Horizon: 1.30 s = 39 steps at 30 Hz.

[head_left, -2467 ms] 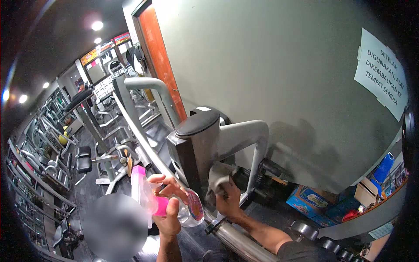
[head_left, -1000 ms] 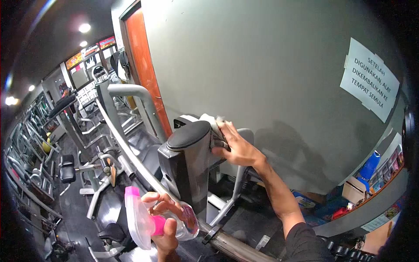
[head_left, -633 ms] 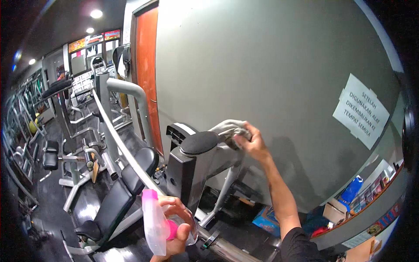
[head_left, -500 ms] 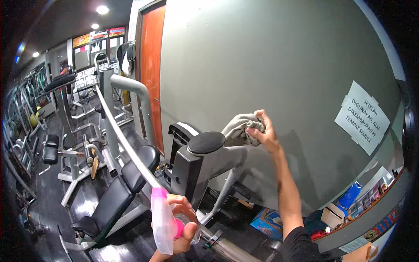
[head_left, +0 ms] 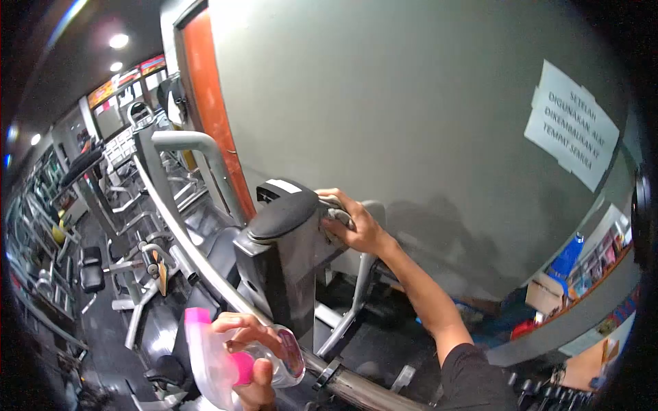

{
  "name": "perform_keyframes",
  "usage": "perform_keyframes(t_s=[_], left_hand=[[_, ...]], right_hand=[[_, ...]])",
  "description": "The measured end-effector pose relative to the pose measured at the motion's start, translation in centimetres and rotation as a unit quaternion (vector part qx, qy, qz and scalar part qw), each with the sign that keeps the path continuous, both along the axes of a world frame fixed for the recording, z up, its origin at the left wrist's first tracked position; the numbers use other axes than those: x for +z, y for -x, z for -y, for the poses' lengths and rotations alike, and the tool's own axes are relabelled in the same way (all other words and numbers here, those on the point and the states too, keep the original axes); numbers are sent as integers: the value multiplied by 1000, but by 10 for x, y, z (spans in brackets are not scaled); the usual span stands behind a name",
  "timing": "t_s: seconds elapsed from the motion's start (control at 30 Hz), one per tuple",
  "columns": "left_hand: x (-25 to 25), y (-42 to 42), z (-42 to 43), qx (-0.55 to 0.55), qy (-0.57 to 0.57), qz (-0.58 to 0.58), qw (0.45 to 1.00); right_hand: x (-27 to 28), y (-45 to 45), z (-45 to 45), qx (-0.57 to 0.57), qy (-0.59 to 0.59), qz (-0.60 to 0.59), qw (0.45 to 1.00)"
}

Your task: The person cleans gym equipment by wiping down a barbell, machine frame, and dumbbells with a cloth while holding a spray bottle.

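Ctr-frame, R grip (head_left: 361,229) is pinching half-hidden cloth (head_left: 337,218), prob. to press it on post (head_left: 289,291); lower-L, L grip (head_left: 251,333) is clasping bottle (head_left: 242,368).

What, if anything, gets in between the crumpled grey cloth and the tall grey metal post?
Nothing visible: the right hand holds the crumpled grey cloth apparently right against the upper side of the tall grey metal post.

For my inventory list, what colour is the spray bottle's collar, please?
The collar is bright pink; it shows best in the head view.
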<state>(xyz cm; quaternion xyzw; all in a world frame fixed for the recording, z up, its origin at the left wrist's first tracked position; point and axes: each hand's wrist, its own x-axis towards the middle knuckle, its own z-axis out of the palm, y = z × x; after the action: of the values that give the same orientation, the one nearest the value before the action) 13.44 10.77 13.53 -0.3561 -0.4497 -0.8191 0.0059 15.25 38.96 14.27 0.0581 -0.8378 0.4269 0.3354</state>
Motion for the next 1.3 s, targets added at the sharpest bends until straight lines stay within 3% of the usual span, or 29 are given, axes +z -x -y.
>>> perform_keyframes(t_s=[0.17, 0.23, 0.37, 0.4, 0.43, 0.5, 0.57, 0.6, 0.63, 0.77, 0.83, 0.97, 1.07, 1.13, 1.23, 1.3], left_hand=[[5, 5, 4, -19, 4, -36, 999], [8, 5, 5, -32, 9, -50, 998], [6, -2, 2, 1, 0, -26, 1000], [6, -3, 1, 16, 4, -20, 1000], [7, -3, 0, 14, 1, -20, 1000], [8, 1, 1, -6, 1, -40, 999], [9, 0, 2, -12, 15, -33, 999], [9, 0, 4, -15, 30, -23, 999], [8, 0, 3, -14, 29, -26, 999], [3, 2, 0, -6, 24, -21, 999], [7, 0, -1, -10, 27, -23, 999], [14, -2, -7, -13, 39, -28, 999], [18, -4, -8, -13, 56, -26, 998], [14, 0, -8, -20, 66, -34, 997], [15, 1, -8, -42, 85, -45, 994], [18, 0, -9, -50, 85, -50, 994]], right_hand=[[-6, -6, -35, -51, 12, 109, 993], [-35, 0, -76, -136, -62, 66, 987], [-73, -11, -155, -250, -53, 197, 946], [-98, -9, -187, -264, -161, 165, 937], [-121, -11, -210, -267, -162, 164, 936], [-156, -13, -243, -336, -138, 213, 907], [-177, -14, -258, -321, -27, 211, 923], [-167, -16, -244, -333, 94, 248, 905], [-163, -17, -242, -332, 94, 245, 906], [-132, -15, -223, -335, 15, 226, 915], [-107, -13, -208, -251, -42, 193, 948], [-14, -13, -82, -122, -75, 123, 982], [16, -18, -6, -101, -74, 52, 991], [18, -19, 12, -104, -111, -26, 988], [-4, -17, -22, -110, -103, -2, 989], [-24, -19, -53, -200, -108, 31, 973]])
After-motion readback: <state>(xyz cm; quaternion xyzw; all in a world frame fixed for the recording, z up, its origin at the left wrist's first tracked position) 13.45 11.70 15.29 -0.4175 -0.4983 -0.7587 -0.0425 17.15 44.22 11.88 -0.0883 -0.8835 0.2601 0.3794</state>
